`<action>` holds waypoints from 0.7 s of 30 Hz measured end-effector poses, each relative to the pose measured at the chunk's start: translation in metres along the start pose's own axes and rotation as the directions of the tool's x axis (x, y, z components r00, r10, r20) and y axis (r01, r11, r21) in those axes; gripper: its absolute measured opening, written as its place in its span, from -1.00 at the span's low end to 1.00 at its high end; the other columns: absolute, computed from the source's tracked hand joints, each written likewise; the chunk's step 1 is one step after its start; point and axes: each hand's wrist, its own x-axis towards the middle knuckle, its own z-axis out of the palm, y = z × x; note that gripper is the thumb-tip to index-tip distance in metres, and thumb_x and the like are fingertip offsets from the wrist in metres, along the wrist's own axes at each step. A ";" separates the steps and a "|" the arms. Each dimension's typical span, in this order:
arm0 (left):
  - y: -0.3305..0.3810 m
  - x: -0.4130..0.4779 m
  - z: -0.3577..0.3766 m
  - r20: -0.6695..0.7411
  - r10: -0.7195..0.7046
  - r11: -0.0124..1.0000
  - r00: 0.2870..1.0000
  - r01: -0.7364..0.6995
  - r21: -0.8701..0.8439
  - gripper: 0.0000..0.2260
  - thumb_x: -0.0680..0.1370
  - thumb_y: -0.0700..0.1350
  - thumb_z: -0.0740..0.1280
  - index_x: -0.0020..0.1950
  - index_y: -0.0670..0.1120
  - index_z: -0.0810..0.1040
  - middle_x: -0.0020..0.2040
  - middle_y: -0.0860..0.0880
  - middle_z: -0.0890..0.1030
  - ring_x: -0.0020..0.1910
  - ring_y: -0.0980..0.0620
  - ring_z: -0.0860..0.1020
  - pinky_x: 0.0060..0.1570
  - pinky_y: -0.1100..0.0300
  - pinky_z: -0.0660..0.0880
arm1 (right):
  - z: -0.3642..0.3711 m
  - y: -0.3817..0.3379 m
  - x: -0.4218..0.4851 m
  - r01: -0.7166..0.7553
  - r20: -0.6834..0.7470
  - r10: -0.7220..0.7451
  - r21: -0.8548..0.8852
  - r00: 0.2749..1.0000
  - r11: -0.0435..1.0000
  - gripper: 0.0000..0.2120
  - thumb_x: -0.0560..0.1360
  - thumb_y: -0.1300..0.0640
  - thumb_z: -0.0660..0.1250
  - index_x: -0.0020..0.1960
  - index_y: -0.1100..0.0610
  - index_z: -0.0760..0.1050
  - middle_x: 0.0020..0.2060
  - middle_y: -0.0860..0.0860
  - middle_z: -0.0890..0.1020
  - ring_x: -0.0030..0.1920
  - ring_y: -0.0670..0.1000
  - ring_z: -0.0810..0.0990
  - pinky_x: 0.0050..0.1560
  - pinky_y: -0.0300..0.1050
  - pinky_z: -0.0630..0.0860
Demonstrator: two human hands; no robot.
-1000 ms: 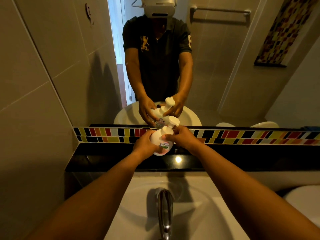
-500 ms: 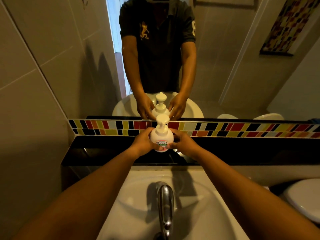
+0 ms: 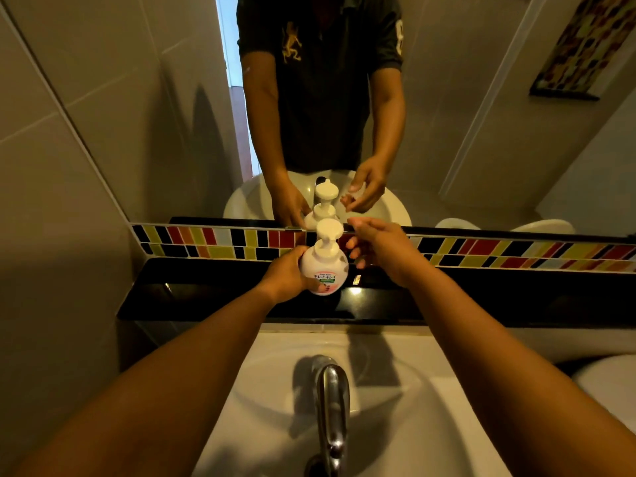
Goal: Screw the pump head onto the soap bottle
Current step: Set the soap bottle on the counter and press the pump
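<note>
1. Head view, against half a second ago: the right hand (image 3: 385, 249) has let go of the soap bottle (image 3: 323, 270) and now hangs just beside it, fingers spread and loosely curled, touching nothing. The left hand (image 3: 287, 277) is still wrapped around the bottle's left side, clamped on it.
2. The bottle stands upright on the black shelf (image 3: 192, 297), in front of the mirror (image 3: 447, 115). The pump head (image 3: 328, 235) sits on its neck; whether it is fully tightened I cannot tell.
3. Materials: the bottle is round-bellied white plastic with a printed label; the pump head is white with a flat disc top. The shelf is glossy and dark. Behind it runs a strip of small multicoloured tiles (image 3: 516, 251).
4. Below, a smooth white basin (image 3: 430, 390) holds a curved chrome tap (image 3: 332, 401).
</note>
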 end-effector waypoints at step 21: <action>0.000 0.001 0.004 -0.032 0.009 0.996 0.999 -0.006 0.085 -0.42 0.30 -0.12 0.59 0.27 -0.04 0.47 0.26 -0.08 0.59 0.23 -0.12 0.56 0.21 -0.07 0.53 | 0.027 -0.018 0.015 -0.067 0.042 0.074 -0.148 0.996 0.987 -0.68 0.63 0.07 0.26 0.22 0.27 0.58 -0.36 0.08 0.47 -0.40 -0.02 0.32 -0.39 -0.19 0.30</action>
